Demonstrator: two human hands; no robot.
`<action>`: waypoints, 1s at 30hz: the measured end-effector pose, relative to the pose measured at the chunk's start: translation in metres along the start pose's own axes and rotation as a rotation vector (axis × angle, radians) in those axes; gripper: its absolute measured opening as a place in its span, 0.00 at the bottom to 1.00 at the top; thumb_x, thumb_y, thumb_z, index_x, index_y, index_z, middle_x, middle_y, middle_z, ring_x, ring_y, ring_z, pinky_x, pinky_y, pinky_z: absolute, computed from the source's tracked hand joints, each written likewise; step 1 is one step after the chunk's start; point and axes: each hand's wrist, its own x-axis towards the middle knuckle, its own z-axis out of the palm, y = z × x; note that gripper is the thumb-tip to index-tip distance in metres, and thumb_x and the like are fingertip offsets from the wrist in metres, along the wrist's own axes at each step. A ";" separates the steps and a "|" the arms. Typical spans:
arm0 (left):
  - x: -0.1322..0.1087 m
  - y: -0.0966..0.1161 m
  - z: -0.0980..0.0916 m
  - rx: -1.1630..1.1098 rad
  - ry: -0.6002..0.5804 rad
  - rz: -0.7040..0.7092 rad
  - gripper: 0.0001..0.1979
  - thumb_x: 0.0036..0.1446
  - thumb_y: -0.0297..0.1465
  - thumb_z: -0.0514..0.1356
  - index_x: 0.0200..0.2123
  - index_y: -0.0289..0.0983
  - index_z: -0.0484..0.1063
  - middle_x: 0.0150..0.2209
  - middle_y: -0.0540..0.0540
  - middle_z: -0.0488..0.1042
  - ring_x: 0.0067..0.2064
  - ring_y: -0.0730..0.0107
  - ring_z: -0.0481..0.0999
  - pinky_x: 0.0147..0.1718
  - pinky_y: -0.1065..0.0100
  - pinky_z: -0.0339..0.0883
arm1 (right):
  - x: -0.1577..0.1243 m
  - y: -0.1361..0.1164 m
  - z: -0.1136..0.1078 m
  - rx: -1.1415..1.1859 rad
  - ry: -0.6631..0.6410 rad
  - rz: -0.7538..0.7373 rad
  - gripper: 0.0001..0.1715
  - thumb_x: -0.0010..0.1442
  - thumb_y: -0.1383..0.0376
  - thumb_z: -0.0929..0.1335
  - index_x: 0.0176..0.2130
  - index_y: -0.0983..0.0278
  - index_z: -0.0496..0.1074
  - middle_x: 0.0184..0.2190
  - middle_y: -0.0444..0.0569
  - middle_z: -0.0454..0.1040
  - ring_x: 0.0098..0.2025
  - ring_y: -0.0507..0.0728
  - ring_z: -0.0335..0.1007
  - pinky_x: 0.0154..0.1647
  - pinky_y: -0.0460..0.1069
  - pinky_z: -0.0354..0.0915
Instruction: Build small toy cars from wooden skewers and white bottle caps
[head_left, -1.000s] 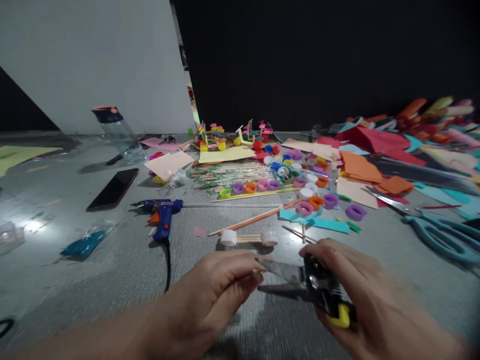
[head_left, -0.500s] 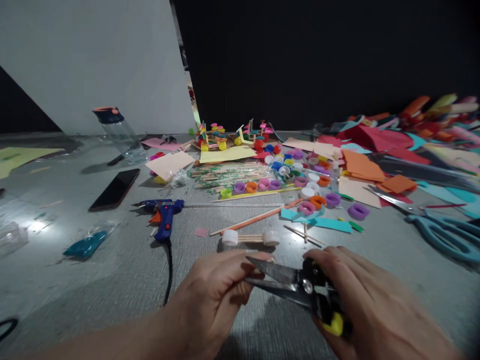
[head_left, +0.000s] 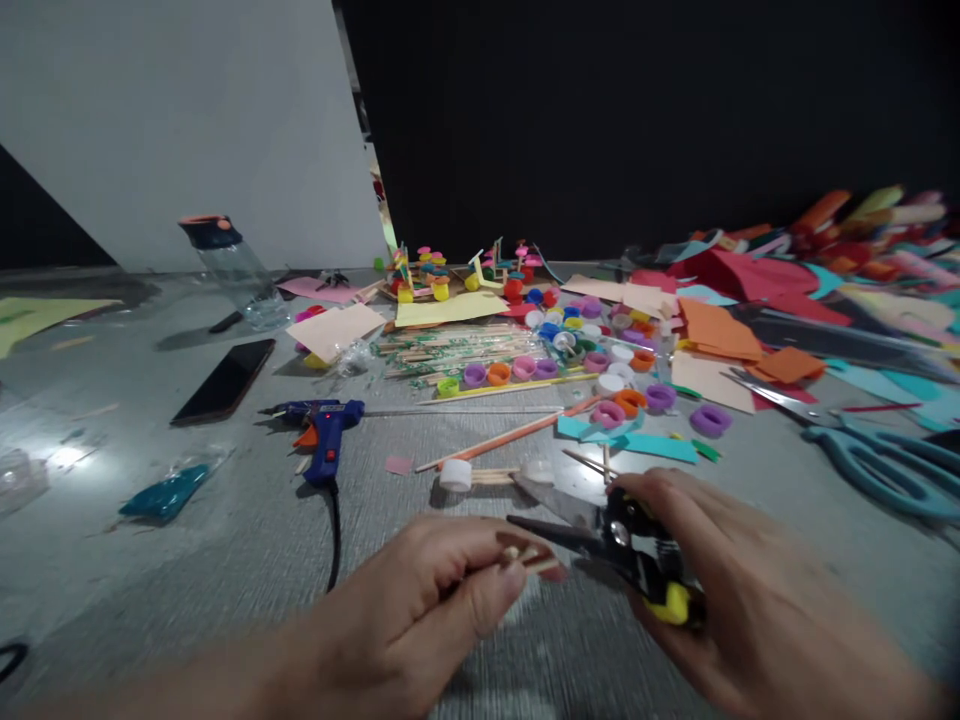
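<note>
Presently the left hand is pinching short wooden sticks above the bench while the right hand is gripping black-and-yellow snips, blades parted near those sticks, so a mistimed squeeze could be risking nicked skin.

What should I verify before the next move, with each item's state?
1. Left hand holding the stick pieces: ok.
2. Right hand gripping the snips: ok.
3. Blades apart: ok, open.
4. Left fingers clear of the blades: not ok, one tip appears right by them.
5. Glue gun set down: ok, on the table.
6. Cord off the left forearm: cannot tell, partly hidden.
</note>
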 end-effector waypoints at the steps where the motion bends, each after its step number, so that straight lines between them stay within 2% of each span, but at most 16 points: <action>1: 0.000 0.002 -0.002 -0.037 -0.049 -0.040 0.14 0.70 0.34 0.51 0.42 0.38 0.77 0.29 0.51 0.70 0.31 0.74 0.68 0.31 0.74 0.62 | 0.000 0.001 0.000 -0.009 0.007 -0.015 0.27 0.48 0.70 0.65 0.50 0.63 0.62 0.39 0.56 0.75 0.38 0.64 0.76 0.34 0.55 0.73; 4: -0.001 0.002 -0.008 -0.194 -0.194 -0.212 0.19 0.70 0.43 0.52 0.46 0.35 0.77 0.22 0.55 0.58 0.23 0.77 0.57 0.20 0.75 0.53 | 0.001 0.003 0.001 -0.004 0.010 -0.069 0.30 0.47 0.70 0.65 0.52 0.64 0.61 0.40 0.58 0.76 0.40 0.66 0.76 0.35 0.56 0.74; 6: -0.001 -0.003 -0.011 -0.314 -0.260 -0.310 0.23 0.67 0.48 0.53 0.46 0.35 0.76 0.21 0.56 0.56 0.21 0.78 0.55 0.18 0.75 0.49 | 0.001 0.004 0.000 0.013 -0.002 -0.097 0.30 0.48 0.70 0.65 0.52 0.64 0.60 0.41 0.59 0.76 0.39 0.65 0.76 0.33 0.56 0.74; 8: -0.001 -0.009 -0.013 -0.382 -0.297 -0.345 0.24 0.66 0.50 0.54 0.46 0.35 0.76 0.21 0.56 0.58 0.20 0.79 0.57 0.18 0.76 0.48 | 0.000 0.003 0.000 0.025 -0.018 -0.115 0.31 0.48 0.70 0.64 0.53 0.63 0.60 0.42 0.59 0.76 0.39 0.65 0.76 0.33 0.56 0.74; 12: 0.002 -0.016 -0.015 -0.359 -0.301 -0.340 0.24 0.66 0.50 0.54 0.46 0.36 0.76 0.19 0.57 0.55 0.20 0.79 0.53 0.18 0.76 0.46 | -0.001 0.002 0.001 0.034 -0.069 -0.113 0.34 0.47 0.70 0.64 0.55 0.63 0.59 0.44 0.60 0.77 0.42 0.65 0.77 0.36 0.56 0.76; 17: 0.005 -0.012 -0.017 -0.257 -0.300 -0.291 0.25 0.67 0.50 0.53 0.44 0.35 0.78 0.20 0.57 0.54 0.21 0.79 0.51 0.19 0.75 0.46 | -0.006 0.001 0.001 0.066 -0.119 -0.094 0.35 0.49 0.69 0.64 0.57 0.60 0.57 0.46 0.58 0.77 0.42 0.64 0.77 0.34 0.55 0.76; 22: 0.009 -0.007 -0.024 -0.264 -0.445 -0.312 0.22 0.67 0.47 0.55 0.44 0.36 0.81 0.22 0.55 0.55 0.23 0.79 0.54 0.20 0.75 0.47 | -0.009 0.004 -0.003 0.077 -0.118 -0.114 0.37 0.48 0.69 0.65 0.58 0.59 0.56 0.48 0.57 0.76 0.46 0.66 0.76 0.37 0.56 0.76; 26: 0.012 -0.012 -0.026 -0.381 -0.541 -0.297 0.20 0.68 0.44 0.56 0.45 0.37 0.82 0.22 0.54 0.57 0.23 0.79 0.56 0.19 0.76 0.48 | -0.004 0.003 -0.003 0.106 -0.107 -0.128 0.32 0.48 0.70 0.65 0.53 0.59 0.60 0.43 0.55 0.77 0.40 0.63 0.76 0.35 0.54 0.74; 30: 0.015 -0.020 -0.025 -0.448 -0.582 -0.275 0.20 0.69 0.43 0.55 0.45 0.37 0.82 0.23 0.53 0.57 0.22 0.79 0.58 0.18 0.77 0.51 | -0.002 0.000 -0.002 0.137 -0.102 -0.147 0.33 0.45 0.71 0.65 0.52 0.60 0.61 0.41 0.54 0.77 0.38 0.62 0.76 0.35 0.53 0.74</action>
